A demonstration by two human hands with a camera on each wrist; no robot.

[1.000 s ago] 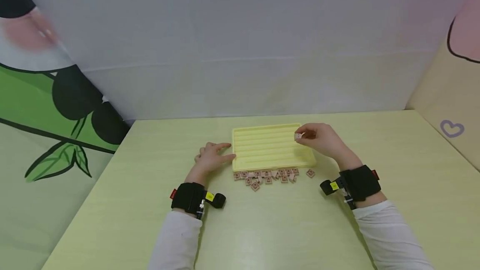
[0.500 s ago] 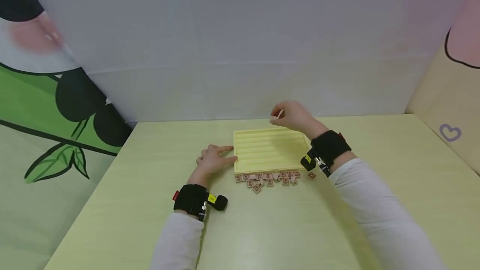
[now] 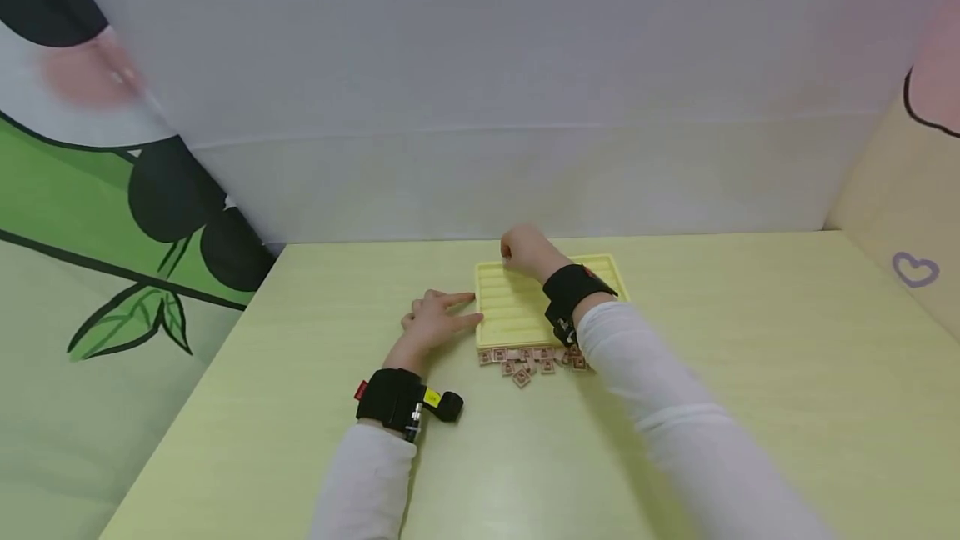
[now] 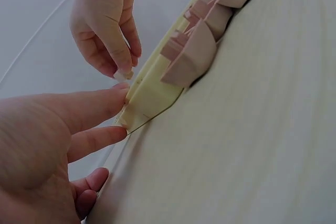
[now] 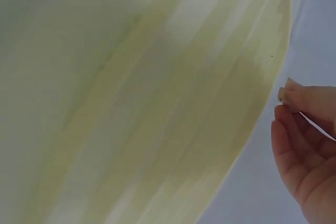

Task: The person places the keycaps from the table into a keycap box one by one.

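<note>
Head view: my right hand [image 3: 522,251] pinches a small tile [image 4: 122,74] over the tray's [image 3: 517,307] upper-left corner; left hand [image 3: 435,319], fingers straight, steadies it; next, I judge, seat it in a groove

Tray [image 3: 517,311] sits on the counter [image 3: 750,373], toward its far side, near the backdrop [image 3: 480,90] behind. Along the tray's near edge lies a row of tiles [image 3: 525,357], touching or just beside it. Left hand [image 3: 438,319] rests on the counter at the tray's left edge, fingers [image 4: 97,106] against its near-left corner. Right hand [image 3: 521,250] is over the tray's far-left corner, arm crossing above the tray, a small tile [image 4: 123,75] pinched just above the rim.
</note>
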